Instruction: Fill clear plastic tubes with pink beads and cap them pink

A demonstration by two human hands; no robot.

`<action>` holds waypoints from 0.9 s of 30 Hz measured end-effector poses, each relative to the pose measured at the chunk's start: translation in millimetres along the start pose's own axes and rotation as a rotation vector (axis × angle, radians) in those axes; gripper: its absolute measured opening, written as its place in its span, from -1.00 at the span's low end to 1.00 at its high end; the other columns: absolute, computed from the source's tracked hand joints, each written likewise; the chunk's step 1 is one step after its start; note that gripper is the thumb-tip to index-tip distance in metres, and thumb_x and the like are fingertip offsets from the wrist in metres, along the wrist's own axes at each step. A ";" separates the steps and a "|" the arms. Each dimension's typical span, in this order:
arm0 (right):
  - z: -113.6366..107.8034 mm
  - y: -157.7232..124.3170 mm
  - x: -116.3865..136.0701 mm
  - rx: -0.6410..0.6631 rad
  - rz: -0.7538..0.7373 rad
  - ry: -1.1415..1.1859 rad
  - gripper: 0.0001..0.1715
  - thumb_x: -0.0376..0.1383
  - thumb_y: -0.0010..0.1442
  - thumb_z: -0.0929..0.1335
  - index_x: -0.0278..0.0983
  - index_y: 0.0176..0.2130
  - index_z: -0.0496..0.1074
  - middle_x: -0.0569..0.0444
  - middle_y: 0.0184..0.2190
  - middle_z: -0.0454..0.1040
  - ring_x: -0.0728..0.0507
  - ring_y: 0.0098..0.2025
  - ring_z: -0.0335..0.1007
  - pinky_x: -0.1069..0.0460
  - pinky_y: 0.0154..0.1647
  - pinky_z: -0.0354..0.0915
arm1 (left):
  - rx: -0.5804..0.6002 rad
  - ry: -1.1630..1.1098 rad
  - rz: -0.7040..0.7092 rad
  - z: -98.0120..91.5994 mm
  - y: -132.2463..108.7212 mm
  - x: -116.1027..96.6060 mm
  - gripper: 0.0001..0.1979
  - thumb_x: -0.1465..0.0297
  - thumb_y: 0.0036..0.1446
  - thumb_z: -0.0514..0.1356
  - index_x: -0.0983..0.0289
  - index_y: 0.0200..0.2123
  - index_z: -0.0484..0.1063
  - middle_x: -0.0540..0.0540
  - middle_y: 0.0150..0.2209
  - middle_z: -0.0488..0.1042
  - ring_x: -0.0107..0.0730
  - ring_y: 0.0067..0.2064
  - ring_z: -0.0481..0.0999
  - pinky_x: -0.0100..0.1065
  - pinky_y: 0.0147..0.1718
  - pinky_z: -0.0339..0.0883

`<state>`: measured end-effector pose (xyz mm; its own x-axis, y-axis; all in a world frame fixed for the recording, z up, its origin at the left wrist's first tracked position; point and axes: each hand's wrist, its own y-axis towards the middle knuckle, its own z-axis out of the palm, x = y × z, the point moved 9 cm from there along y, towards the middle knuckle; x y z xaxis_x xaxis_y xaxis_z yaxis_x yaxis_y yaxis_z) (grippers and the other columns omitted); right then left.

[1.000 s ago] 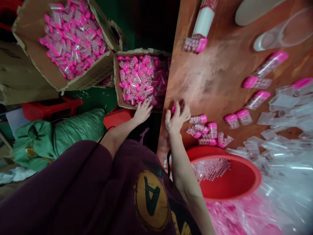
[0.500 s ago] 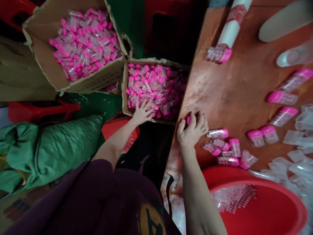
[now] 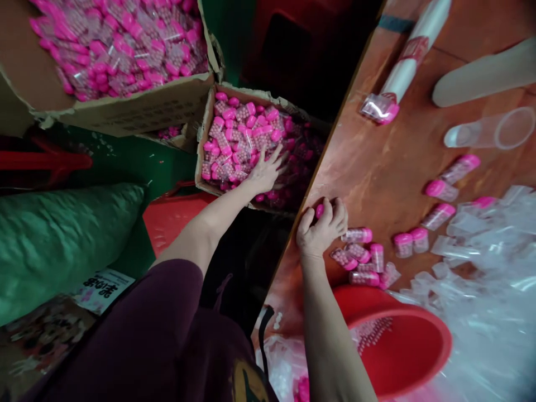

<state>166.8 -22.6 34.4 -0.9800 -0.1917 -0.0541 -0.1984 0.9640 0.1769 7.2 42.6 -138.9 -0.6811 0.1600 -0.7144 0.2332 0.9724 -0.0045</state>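
Note:
My left hand (image 3: 268,170), fingers spread, is over the smaller cardboard box (image 3: 204,134), at the top of a heap of small clear bottles with pink caps (image 3: 234,139). Nothing shows in its grasp. At the table's near edge, my right hand (image 3: 323,226) is curled with its side on the wooden table (image 3: 360,173). A pink cap (image 3: 319,211) pokes out between its thumb and fingers; the rest of that piece is hidden in the palm. Just right of this hand lies a loose cluster of pink-capped bottles filled with pink beads (image 3: 355,252).
A red basin (image 3: 439,329) holding pink beads stands by my right forearm. Clear plastic bags (image 3: 494,279) spread on the right. A white roll (image 3: 414,50) and a clear cup (image 3: 481,129) lie farther back. A larger box (image 3: 138,109) of bottles and a green sack (image 3: 71,240) are left.
My left hand has moved right across the heap in the smaller box, fingers still spread. My right hand stays at the table edge around the pink cap. The camera view has shifted.

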 end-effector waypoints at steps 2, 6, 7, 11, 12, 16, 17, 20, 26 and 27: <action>-0.1 -0.2 -0.8 0.007 -0.006 0.002 -0.39 -0.07 0.40 0.23 -0.31 0.25 0.46 -0.34 0.35 0.36 -0.47 0.40 0.22 -0.47 0.36 0.16 | -0.015 -0.026 -0.023 -1.4 13.3 11.7 -0.32 0.19 0.23 0.33 0.13 0.40 0.44 0.13 0.59 0.10 0.29 0.64 -0.33 0.48 0.48 -0.66; -1.7 -0.8 0.6 0.001 -0.037 0.011 -0.39 -0.10 0.43 0.18 -0.36 0.25 0.46 -0.37 0.34 0.35 -0.45 0.41 0.21 -0.45 0.39 0.16 | -0.036 -0.028 -0.069 -8.3 10.6 37.3 -0.31 0.25 0.21 0.34 0.17 0.41 0.42 0.12 0.59 0.07 0.34 0.64 -0.35 0.55 0.41 -0.73; -2.4 -1.0 1.4 -0.005 -0.045 0.011 -0.39 -0.11 0.44 0.17 -0.36 0.25 0.46 -0.37 0.34 0.35 -0.44 0.41 0.22 -0.44 0.39 0.17 | -0.039 -0.017 -0.089 -9.7 5.4 39.5 -0.30 0.27 0.21 0.34 0.19 0.41 0.41 0.14 0.60 0.04 0.34 0.64 -0.33 0.55 0.40 -0.73; -5.2 -0.7 3.8 -0.036 -0.064 0.011 -0.39 -0.11 0.46 0.17 -0.37 0.25 0.47 -0.36 0.32 0.38 -0.44 0.40 0.25 -0.43 0.37 0.20 | -0.063 -0.025 -0.171 -18.7 -29.5 31.7 -0.21 0.21 0.24 0.36 0.21 0.49 0.30 0.26 0.63 -0.11 0.30 0.64 -0.24 0.50 0.47 -0.63; -5.1 -0.2 3.8 -0.042 -0.061 0.010 -0.39 -0.11 0.45 0.17 -0.37 0.25 0.47 -0.37 0.31 0.39 -0.45 0.39 0.25 -0.44 0.37 0.20 | -0.066 -0.033 -0.176 -21.5 -42.1 28.4 -0.20 0.16 0.26 0.35 0.20 0.51 0.27 0.27 0.63 -0.11 0.29 0.64 -0.24 0.48 0.48 -0.60; -0.9 2.1 2.8 -0.036 -0.033 0.005 -0.39 -0.11 0.42 0.20 -0.34 0.25 0.48 -0.38 0.31 0.40 -0.49 0.37 0.28 -0.48 0.33 0.22 | -0.206 -0.007 -0.495 -43.2 -123.8 59.7 -0.31 0.13 0.40 0.18 0.18 0.51 0.26 0.25 0.62 -0.04 0.16 0.65 -0.22 0.36 0.54 -0.52; 0.3 2.3 3.0 -0.029 -0.029 0.009 -0.39 -0.11 0.41 0.20 -0.34 0.25 0.48 -0.38 0.31 0.40 -0.50 0.37 0.29 -0.49 0.32 0.22 | -0.270 0.015 -0.657 -49.7 -155.4 76.8 -0.35 0.17 0.42 0.15 0.21 0.50 0.26 0.27 0.61 -0.03 0.15 0.65 -0.22 0.35 0.55 -0.48; 3.4 2.6 2.9 -0.017 -0.023 0.037 -0.35 -0.10 0.39 0.21 -0.35 0.28 0.46 -0.41 0.33 0.36 -0.55 0.39 0.25 -0.53 0.32 0.19 | -0.335 0.080 -1.083 -52.3 -256.7 116.1 -0.37 0.27 0.43 0.06 0.38 0.48 0.22 0.43 0.59 -0.02 0.13 0.65 -0.15 0.34 0.56 -0.35; 18.1 7.2 -13.1 -0.058 -0.041 0.056 -0.27 0.03 0.32 0.25 -0.29 0.27 0.51 -0.40 0.32 0.41 -0.58 0.38 0.29 -0.51 0.29 0.21 | 0.133 -0.016 -1.165 8.5 -330.8 129.8 -0.05 -0.12 0.36 0.12 0.45 0.54 0.11 0.50 0.57 0.03 0.26 0.63 -0.13 0.37 0.51 -0.12; 21.3 8.2 -17.2 -0.068 -0.045 0.067 -0.26 0.06 0.29 0.26 -0.28 0.25 0.53 -0.43 0.30 0.43 -0.60 0.38 0.30 -0.53 0.27 0.20 | 0.178 0.000 -1.141 13.6 -327.9 130.4 0.04 -0.19 0.28 0.16 0.44 0.55 0.10 0.51 0.58 0.01 0.34 0.63 -0.16 0.43 0.50 -0.17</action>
<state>182.4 -7.5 15.8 -0.9686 -0.2488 0.0016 -0.2410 0.9399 0.2418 -148.6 -257.7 -240.1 -0.5589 -0.7963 -0.2315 -0.4231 0.5139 -0.7463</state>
